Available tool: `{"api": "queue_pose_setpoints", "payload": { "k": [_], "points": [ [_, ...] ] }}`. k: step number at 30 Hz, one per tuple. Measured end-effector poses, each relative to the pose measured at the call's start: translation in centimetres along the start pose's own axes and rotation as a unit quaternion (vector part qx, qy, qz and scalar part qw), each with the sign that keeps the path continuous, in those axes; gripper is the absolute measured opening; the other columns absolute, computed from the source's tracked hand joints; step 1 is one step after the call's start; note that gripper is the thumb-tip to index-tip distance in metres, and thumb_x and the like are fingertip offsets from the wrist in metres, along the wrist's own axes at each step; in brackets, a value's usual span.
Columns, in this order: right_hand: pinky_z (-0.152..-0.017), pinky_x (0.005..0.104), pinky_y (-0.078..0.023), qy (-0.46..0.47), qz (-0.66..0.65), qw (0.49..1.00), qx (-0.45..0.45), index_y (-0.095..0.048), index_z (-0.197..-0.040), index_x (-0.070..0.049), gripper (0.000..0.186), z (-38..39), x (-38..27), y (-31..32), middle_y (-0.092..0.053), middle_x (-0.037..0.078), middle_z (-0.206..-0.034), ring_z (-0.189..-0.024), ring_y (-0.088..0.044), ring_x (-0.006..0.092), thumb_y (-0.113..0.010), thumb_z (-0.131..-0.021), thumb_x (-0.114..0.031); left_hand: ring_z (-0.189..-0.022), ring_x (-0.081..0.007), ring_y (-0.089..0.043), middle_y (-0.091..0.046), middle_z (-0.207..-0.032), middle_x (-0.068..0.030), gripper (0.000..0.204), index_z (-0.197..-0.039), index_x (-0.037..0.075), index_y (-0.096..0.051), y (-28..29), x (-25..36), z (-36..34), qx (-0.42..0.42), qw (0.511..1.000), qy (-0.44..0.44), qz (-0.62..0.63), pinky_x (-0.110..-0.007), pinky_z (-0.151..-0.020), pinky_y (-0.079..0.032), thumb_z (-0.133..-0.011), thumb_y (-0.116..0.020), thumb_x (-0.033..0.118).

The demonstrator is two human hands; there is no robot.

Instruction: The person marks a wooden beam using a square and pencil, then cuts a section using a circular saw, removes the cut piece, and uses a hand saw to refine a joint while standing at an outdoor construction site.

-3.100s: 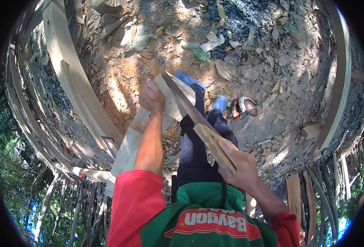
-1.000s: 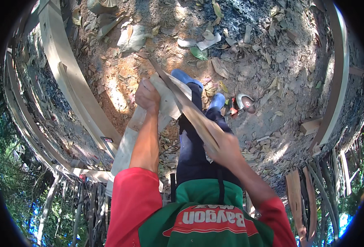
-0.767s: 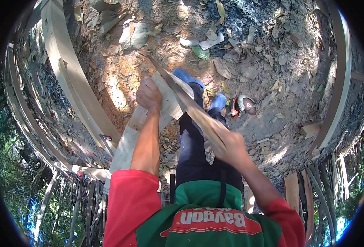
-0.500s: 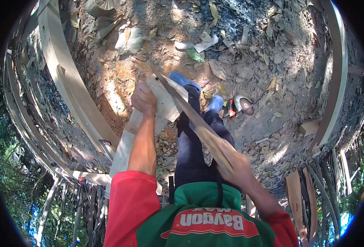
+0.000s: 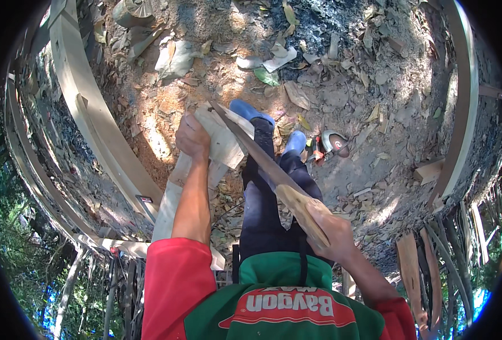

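Note:
My right hand is wrapped around the pale wooden handle of a handsaw. Its long blade slants up and left, the far end lying across a pale wooden board. At the board's left side my left hand is closed in a fist on its edge; the fingertips are hidden. Beneath it, a longer plank runs back toward my left side. My feet in blue shoes are just past the board.
A silver, rounded tool with orange parts lies on the leafy ground right of my feet. Long timber beams stretch along the left, and another beam stands at the right. Upright wooden slats line the rear right.
My right hand has moved slightly right and down, drawing the handsaw back toward me. My left hand keeps its grip on the board; the whole view has shifted a little.

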State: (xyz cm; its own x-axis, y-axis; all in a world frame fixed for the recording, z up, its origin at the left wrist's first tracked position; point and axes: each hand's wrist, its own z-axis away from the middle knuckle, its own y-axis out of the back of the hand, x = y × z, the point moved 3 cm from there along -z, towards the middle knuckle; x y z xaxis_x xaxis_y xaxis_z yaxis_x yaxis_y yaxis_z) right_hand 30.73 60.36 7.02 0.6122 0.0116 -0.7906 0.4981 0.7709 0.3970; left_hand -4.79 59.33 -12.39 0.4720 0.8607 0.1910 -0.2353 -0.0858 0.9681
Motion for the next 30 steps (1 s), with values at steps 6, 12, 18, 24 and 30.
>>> {"api": "queue_pose_setpoints", "payload": {
  "k": [6,12,18,24,30],
  "points": [
    [-0.075,0.0431,-0.056,-0.002,0.037,0.999,0.010,-0.059,-0.123,-0.008,0.055,-11.4,4.3,-5.2,-0.068,0.019,-0.100,-0.086,-0.066,0.0376,-0.073,-0.069,-0.017,-0.078,-0.0469,-0.059,-0.065,-0.085,-0.0254,0.049,-0.085,0.001,-0.066,-0.4,2.9,0.5,-0.007,0.999,-0.016,0.037,-0.052,-0.071,-0.043,-0.095,-0.035,0.038],
    [-0.068,0.0367,-0.056,-0.018,-0.081,0.993,0.090,-0.057,-0.127,-0.001,0.060,-4.0,3.8,-0.4,-0.069,0.018,-0.087,-0.077,-0.071,0.0302,-0.072,-0.070,-0.010,-0.079,-0.0470,-0.059,-0.065,-0.085,-0.0255,0.049,-0.085,0.000,-0.066,0.1,0.8,0.0,-0.006,1.000,-0.012,0.008,-0.052,-0.072,-0.043,-0.096,-0.035,0.036],
    [-0.072,0.0378,-0.056,0.000,-0.034,0.999,0.013,-0.055,-0.130,-0.003,0.069,-2.1,-0.6,1.7,-0.068,0.017,-0.092,-0.079,-0.070,0.0309,-0.076,-0.066,-0.014,-0.072,-0.0465,-0.059,-0.064,-0.078,-0.0254,0.047,-0.079,0.003,-0.067,0.2,1.5,0.1,0.029,0.999,-0.026,0.024,-0.052,-0.067,-0.044,-0.094,-0.038,0.037],
    [-0.072,0.0444,-0.055,-0.035,0.030,0.999,-0.013,-0.053,-0.132,-0.010,0.066,-10.2,2.4,-3.8,-0.067,0.019,-0.094,-0.083,-0.067,0.0355,-0.073,-0.070,-0.022,-0.071,-0.0469,-0.059,-0.064,-0.078,-0.0256,0.048,-0.079,0.002,-0.067,-0.1,0.8,0.3,0.028,0.999,-0.027,0.010,-0.053,-0.067,-0.043,-0.095,-0.037,0.037],
    [-0.068,0.0383,-0.052,-0.258,-0.038,0.962,0.085,-0.060,-0.112,-0.002,0.048,-11.1,11.6,-4.7,-0.068,0.020,-0.088,-0.077,-0.068,0.0312,-0.071,-0.080,-0.035,-0.071,-0.0465,-0.058,-0.064,-0.078,-0.0254,0.047,-0.079,0.003,-0.067,-0.1,1.5,0.1,0.035,0.999,-0.021,0.032,-0.052,-0.066,-0.043,-0.095,-0.039,0.037]
  ]
}}
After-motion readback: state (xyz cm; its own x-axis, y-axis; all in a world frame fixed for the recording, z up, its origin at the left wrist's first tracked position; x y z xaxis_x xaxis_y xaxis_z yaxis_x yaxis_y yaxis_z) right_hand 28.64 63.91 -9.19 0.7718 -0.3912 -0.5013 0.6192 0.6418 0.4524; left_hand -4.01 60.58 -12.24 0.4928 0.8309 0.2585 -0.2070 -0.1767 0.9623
